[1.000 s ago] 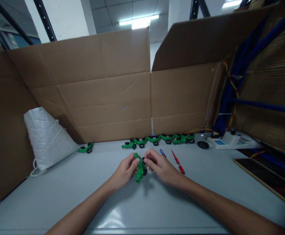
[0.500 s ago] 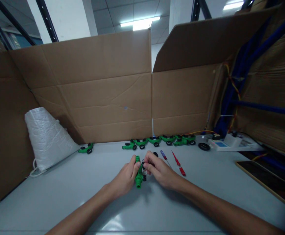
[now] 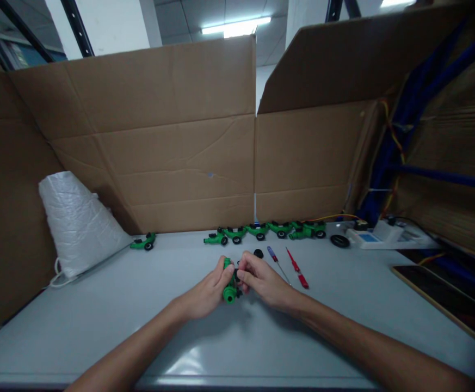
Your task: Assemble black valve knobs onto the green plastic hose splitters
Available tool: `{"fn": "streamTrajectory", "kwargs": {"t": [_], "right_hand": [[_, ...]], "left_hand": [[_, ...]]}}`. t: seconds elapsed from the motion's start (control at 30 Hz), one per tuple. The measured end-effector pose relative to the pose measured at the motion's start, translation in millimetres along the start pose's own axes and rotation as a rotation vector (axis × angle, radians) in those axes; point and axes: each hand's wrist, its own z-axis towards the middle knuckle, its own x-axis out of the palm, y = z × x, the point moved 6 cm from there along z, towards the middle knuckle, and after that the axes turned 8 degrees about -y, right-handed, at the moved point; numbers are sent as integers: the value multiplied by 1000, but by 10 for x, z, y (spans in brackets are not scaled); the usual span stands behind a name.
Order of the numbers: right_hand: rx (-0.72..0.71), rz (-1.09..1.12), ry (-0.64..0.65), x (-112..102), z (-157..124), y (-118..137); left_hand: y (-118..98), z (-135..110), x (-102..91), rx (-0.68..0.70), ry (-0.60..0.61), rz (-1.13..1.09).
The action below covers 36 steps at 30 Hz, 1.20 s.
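Around a green plastic pipe-like part (image 3: 229, 294), my left hand (image 3: 207, 291) is closed, with the thumb along its side. The part has a round open end turned toward me and small black pieces on its right side. My right hand (image 3: 265, 283) pinches a small black piece (image 3: 238, 275) against that right side; the fingers hide most of it. Just beyond my right hand, a round black piece (image 3: 258, 253) lies on the grey-white table (image 3: 172, 348). A screwdriver with a blue and red handle (image 3: 273, 255) and a red screwdriver (image 3: 297, 268) lie to its right.
Several similar green parts with black round pieces (image 3: 260, 233) line the back cardboard wall (image 3: 180, 163). Another green part (image 3: 143, 242) sits left, beside a white wrapped bundle (image 3: 82, 228). At right are black rings (image 3: 339, 241), a power strip (image 3: 408, 239) and a dark panel (image 3: 445, 299).
The green part has tipped so its open end faces me more. My right hand stays at its side. The whole view has shifted slightly.
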Motion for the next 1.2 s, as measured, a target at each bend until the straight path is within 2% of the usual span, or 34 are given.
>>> {"fn": "streamTrajectory", "kwargs": {"t": [0.2, 0.37, 0.7, 0.77, 0.9, 1.03, 1.2], "right_hand": [[-120, -113, -70, 14, -60, 90], [-175, -215, -73, 40, -125, 184], [-232, -333, -77, 28, -153, 303], [-218, -324, -92, 7, -121, 307], [-206, -420, -106, -8, -91, 325], [-234, -495, -80, 24, -123, 332], [-289, -487, -49, 29, -137, 347]], "left_hand": [[-14, -44, 48, -171, 79, -257], [-59, -65, 25, -218, 73, -362], [-36, -33, 46, -207, 33, -400], [-30, 4, 39, -186, -34, -385], [-108, 37, -6, -28, -170, -273], [-86, 11, 21, -53, -142, -272], [-23, 4, 91, -155, -45, -410]]}}
